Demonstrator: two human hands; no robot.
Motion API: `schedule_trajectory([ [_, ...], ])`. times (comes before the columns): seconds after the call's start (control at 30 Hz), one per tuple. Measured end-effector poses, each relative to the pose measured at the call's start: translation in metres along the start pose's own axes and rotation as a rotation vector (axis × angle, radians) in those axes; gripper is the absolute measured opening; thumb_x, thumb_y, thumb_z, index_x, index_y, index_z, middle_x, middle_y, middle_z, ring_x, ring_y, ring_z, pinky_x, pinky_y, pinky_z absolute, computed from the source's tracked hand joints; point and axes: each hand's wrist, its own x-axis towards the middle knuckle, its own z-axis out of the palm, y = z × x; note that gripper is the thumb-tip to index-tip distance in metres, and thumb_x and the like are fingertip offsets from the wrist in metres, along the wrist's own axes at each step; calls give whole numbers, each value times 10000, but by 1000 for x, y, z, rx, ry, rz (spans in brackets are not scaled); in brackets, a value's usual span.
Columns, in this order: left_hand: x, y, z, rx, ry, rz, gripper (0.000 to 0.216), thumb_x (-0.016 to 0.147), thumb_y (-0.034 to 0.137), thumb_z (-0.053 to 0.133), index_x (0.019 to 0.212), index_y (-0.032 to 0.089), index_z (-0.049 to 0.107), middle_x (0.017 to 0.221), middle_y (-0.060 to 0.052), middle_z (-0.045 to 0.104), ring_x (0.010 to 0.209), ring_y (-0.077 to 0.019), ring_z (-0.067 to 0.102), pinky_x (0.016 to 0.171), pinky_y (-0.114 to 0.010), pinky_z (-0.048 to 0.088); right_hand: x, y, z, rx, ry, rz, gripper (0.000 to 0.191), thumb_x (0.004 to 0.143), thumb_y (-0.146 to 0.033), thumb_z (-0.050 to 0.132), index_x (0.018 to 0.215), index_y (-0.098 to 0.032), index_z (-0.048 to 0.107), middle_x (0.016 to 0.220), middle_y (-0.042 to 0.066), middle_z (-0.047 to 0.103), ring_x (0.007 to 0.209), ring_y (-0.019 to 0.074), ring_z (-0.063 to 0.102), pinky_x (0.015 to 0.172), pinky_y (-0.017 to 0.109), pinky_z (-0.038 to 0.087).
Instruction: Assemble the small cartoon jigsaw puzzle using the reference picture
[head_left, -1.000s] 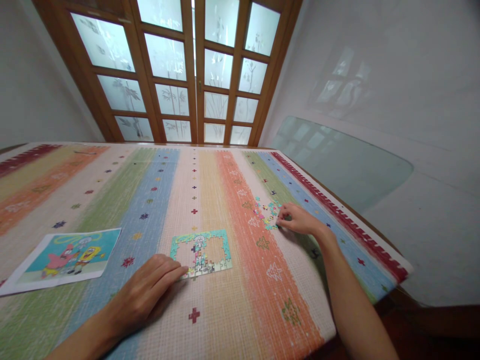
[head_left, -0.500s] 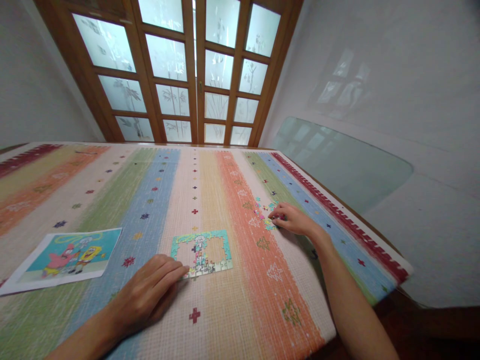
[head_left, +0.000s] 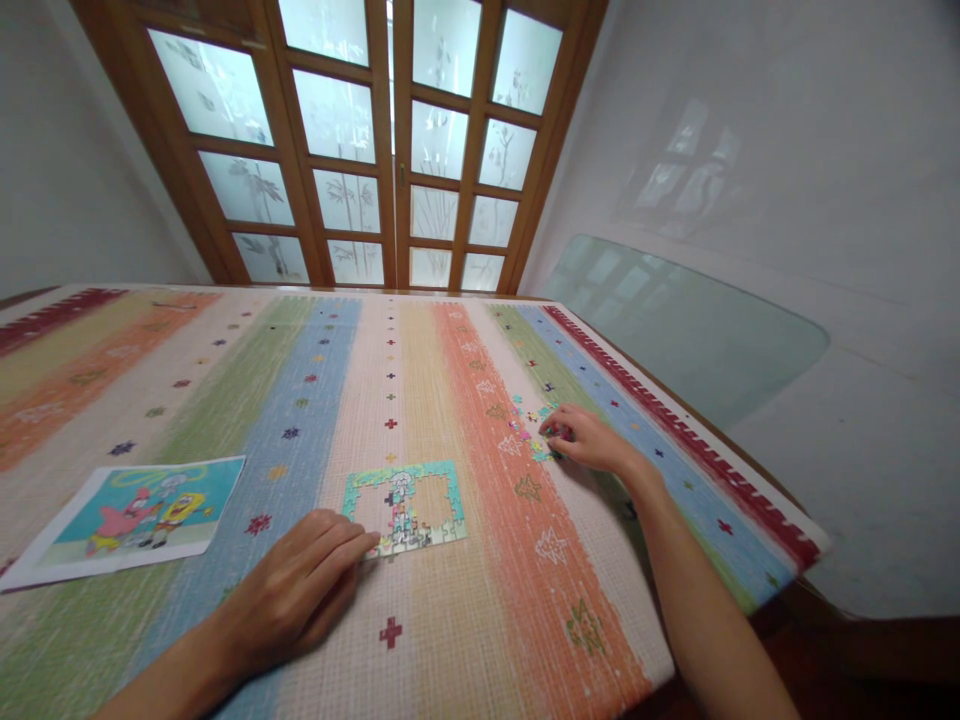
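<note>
A partly assembled jigsaw puzzle (head_left: 450, 500) lies on the striped tablecloth, its frame joined and a pale cartoon figure in the middle, with gaps on both sides. My left hand (head_left: 304, 575) rests on the cloth, fingers stretched out and fingertips touching the puzzle's lower left corner. Farther off to the right is a small heap of loose puzzle pieces (head_left: 530, 420). Over its right side, my right hand (head_left: 585, 437) has thumb and fingers curled in a pinch among the pieces. A colourful bit shows between them, partly hidden by the fingers.
A printed cartoon picture (head_left: 150, 515) on white paper lies at the left. The striped tablecloth (head_left: 480, 620) covers the table, whose right edge runs beside my right forearm. Behind stand wooden doors with glass panes (head_left: 397, 170); a white wall (head_left: 750, 150) is at the right.
My right thumb and fingers have shifted slightly among the loose pieces, a little apart from before. The left hand and the puzzle stay in place.
</note>
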Motion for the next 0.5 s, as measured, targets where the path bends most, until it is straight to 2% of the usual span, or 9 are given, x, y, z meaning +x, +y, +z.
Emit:
schedule_trajectory([
  [0.2,0,0,1,10,8,4,300,976,10,467,1215,97,627,1007,-103,690,940,-201,638,912,-349,530,1,1,1,10,27,-5,268,881,-197,582,1095,-198,743,935,80,696,807,207,630,832,349,483],
  [0.33,0,1,1,17,3,6,293,979,10,467,1207,94,630,1005,-103,689,942,-201,633,914,-350,524,4,-6,7,24,89,-52,227,935,-270,583,1059,-189,754,916,88,696,825,217,634,828,346,475],
  [0.5,-1,0,1,20,-2,17,276,1002,38,458,1213,88,629,1012,-106,687,952,-206,621,913,-356,523,6,-6,18,6,158,-62,225,931,-366,634,952,-186,766,910,91,688,866,234,642,835,345,479],
])
